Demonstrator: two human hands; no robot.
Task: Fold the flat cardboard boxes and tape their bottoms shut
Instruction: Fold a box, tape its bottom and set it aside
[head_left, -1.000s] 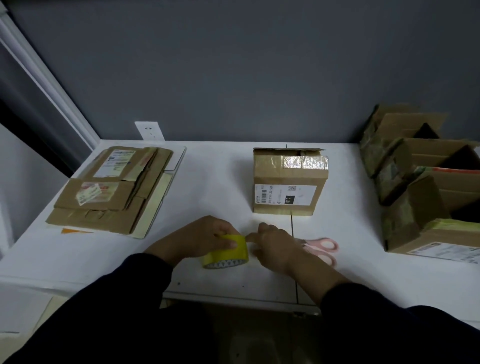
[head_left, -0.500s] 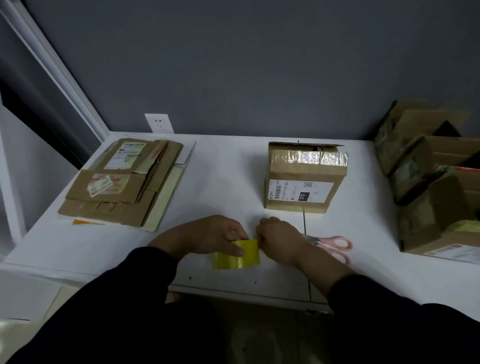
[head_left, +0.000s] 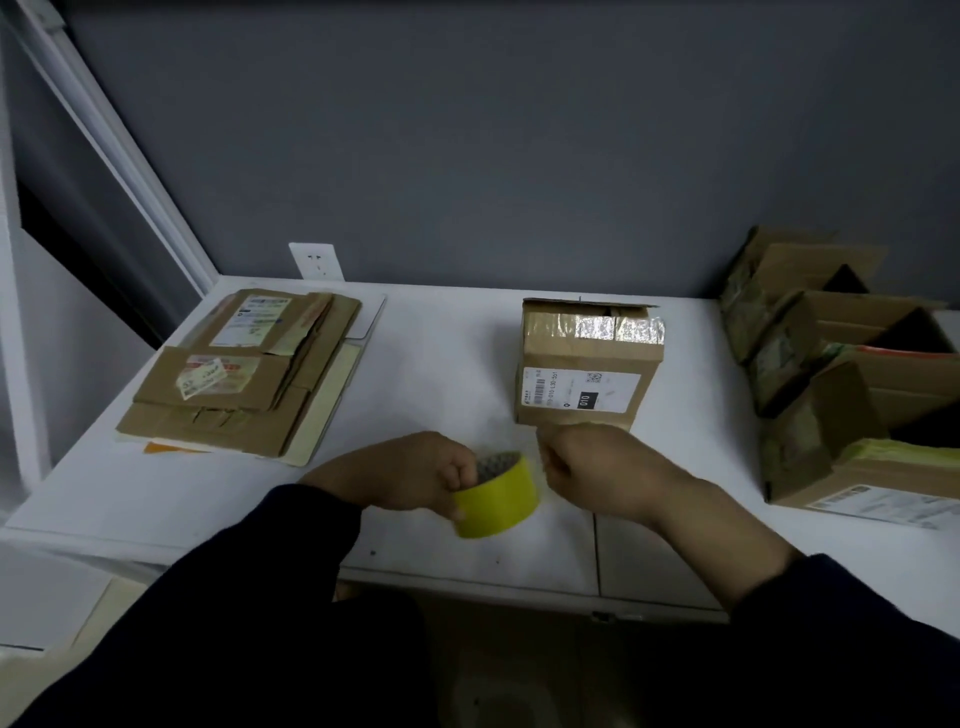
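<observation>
Head camera: I'm looking down on a white table (head_left: 447, 364) with both hands low in the middle of my view. The left hand (head_left: 415, 475) grips the yellow tape roll (head_left: 496, 501): its fingers are hooked down inside the core and the roll is tipped, its open side facing up towards 12 o'clock, held above the near edge of the table. The right hand (head_left: 597, 473) sits just beside the roll at its 3 o'clock, fingers curled tight with the thumb against the forefinger in a pinch. There is a faint pale sliver at those fingertips, but it is too dim for me to tell whether it is the loose end of the tape, so I cannot tell what, if anything, that hand holds. At 12 to 1 o'clock from the hands, near the right knuckles, a folded cardboard box (head_left: 587, 364) stands on the table with a white shipping label on its near face and shiny tape along its top edge. Well apart at 10 o'clock lies a stack of flat cardboard boxes (head_left: 244, 374), labels up. At 3 o'clock, along the right edge, a row of assembled boxes (head_left: 841, 395) lies tipped on its sides. A white wall socket (head_left: 316, 261) sits on the grey wall at 11 o'clock. Dark sleeves (head_left: 249, 597) cover both forearms.
</observation>
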